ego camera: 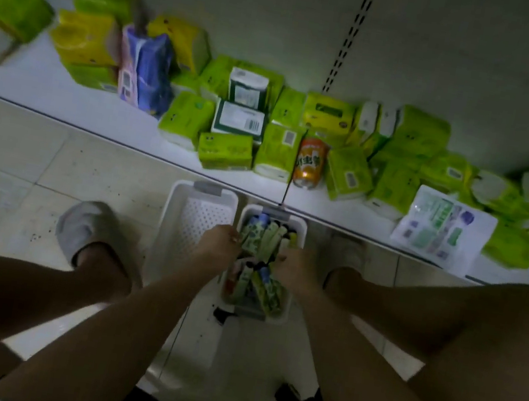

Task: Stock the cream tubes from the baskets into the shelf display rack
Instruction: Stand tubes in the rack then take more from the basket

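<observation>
A white basket (pixel 301 221) full of green, yellow and blue cream tubes (pixel 266 235) stands on the floor between my knees, against the shelf base. My left hand (pixel 219 241) grips its left rim, fingers curled inward next to the tubes. At the right rim, my right hand (pixel 295 263) curls its fingers over the edge in the same way. A second white basket (pixel 183 201) stands touching it on the left, and only its perforated bottom shows. The low white shelf (pixel 65 92) runs across the view behind both baskets.
The shelf carries many green and yellow tissue packs (pixel 226 151), a purple pack (pixel 148 74), an orange can (pixel 310 164) and a flat white packet (pixel 442 225). My slippered feet (pixel 81 230) flank the baskets on the tiled floor. The light is dim.
</observation>
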The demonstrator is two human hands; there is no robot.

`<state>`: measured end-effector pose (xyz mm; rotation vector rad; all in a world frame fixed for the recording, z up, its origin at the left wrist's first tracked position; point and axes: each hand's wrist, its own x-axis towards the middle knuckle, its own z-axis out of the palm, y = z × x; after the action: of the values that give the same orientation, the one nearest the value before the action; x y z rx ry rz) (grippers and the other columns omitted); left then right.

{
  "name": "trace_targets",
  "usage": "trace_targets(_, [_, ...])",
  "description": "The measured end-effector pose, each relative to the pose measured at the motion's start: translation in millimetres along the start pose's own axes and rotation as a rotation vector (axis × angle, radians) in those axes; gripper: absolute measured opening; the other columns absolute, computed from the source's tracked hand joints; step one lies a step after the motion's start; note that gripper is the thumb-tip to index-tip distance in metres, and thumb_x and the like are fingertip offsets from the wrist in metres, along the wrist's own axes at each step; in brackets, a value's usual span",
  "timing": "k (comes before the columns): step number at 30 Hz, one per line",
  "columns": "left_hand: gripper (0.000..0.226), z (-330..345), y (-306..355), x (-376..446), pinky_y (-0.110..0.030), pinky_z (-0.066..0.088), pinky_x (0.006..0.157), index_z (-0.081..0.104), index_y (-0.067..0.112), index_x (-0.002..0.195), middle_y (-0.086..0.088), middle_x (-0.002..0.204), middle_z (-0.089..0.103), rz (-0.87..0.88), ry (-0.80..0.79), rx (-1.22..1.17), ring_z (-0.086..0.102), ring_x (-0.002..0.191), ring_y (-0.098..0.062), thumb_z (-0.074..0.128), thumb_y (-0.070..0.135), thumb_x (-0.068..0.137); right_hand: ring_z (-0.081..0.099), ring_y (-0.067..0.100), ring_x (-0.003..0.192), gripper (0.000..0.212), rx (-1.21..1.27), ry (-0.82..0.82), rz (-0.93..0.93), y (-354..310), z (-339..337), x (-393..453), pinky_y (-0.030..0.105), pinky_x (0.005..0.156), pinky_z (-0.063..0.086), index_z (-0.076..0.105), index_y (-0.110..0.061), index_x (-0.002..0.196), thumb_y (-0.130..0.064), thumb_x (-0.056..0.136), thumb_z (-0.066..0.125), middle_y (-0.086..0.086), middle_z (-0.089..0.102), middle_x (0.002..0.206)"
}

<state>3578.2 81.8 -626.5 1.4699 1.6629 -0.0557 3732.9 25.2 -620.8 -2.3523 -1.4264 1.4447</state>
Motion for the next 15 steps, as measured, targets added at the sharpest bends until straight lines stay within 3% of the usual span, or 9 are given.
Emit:
trace_targets(2, [0.027, 17.8, 1.8, 11.3, -0.029, 0.046, 0.082, 0.063, 0.006, 0.116, -0.013, 0.117, 0.063, -0.014, -0.002, 0.011, 0.06, 0.106, -0.028, 0.057, 0.015, 0.092, 0.025, 0.014, 0.052, 0.044, 0.006, 0.034, 0.034, 11.0, 9.6, 11.1, 0.029, 0.054, 0.025, 0.027, -0.019, 0.059, -0.01, 0.097, 0.049, 0.003, 0.027, 0.059])
trace_targets(6, [0.023, 46.9, 13.8, 32.5, -0.032, 0.047, 0.078, 0.064, 0.001, 0.106, -0.017, 0.108, 0.066, 0.015, 0.006, 0.064, 0.062, 0.099, -0.031, 0.048, 0.014, 0.096, 0.03, 0.014, 0.053, 0.043, 0.083, 0.056, 0.122, 30.2, 23.1, 19.7, 0.031, 0.057, 0.033, 0.032, -0.02, 0.059, -0.011, 0.097, 0.051, 0.001, 0.034, 0.059])
trace_targets(9, [0.023, 65.0, 15.7, 46.3, -0.03, 0.045, 0.078, 0.062, 0.001, 0.111, -0.015, 0.114, 0.064, 0.016, -0.002, 0.11, 0.061, 0.103, -0.03, 0.046, 0.01, 0.096, 0.041, 0.022, 0.059, 0.037, 0.054, 0.028, 0.175, 39.6, 26.8, 20.5, 0.032, 0.061, 0.035, 0.04, -0.012, 0.061, -0.011, 0.097, 0.047, 0.008, 0.043, 0.064])
trace_targets(13, [0.023, 79.1, 15.2, 50.8, -0.031, 0.048, 0.087, 0.055, 0.0, 0.116, -0.017, 0.123, 0.056, -0.032, -0.031, 0.235, 0.059, 0.107, -0.028, 0.048, 0.002, 0.094, 0.035, 0.017, 0.055, 0.043, 0.0, -0.024, 0.206, 42.5, 30.4, 25.4, 0.028, 0.059, 0.031, 0.03, -0.016, 0.058, -0.006, 0.097, 0.046, 0.002, 0.032, 0.06])
trace_targets(15, [0.038, 81.1, 17.5, 53.1, -0.035, 0.048, 0.094, 0.048, -0.003, 0.126, -0.019, 0.13, 0.048, -0.065, -0.049, 0.22, 0.056, 0.114, -0.03, 0.057, 0.002, 0.09, 0.03, 0.016, 0.053, 0.04, -0.006, -0.036, 0.217, 45.4, 33.6, 28.7, 0.029, 0.055, 0.026, 0.03, -0.013, 0.06, -0.007, 0.096, 0.046, 0.004, 0.03, 0.061])
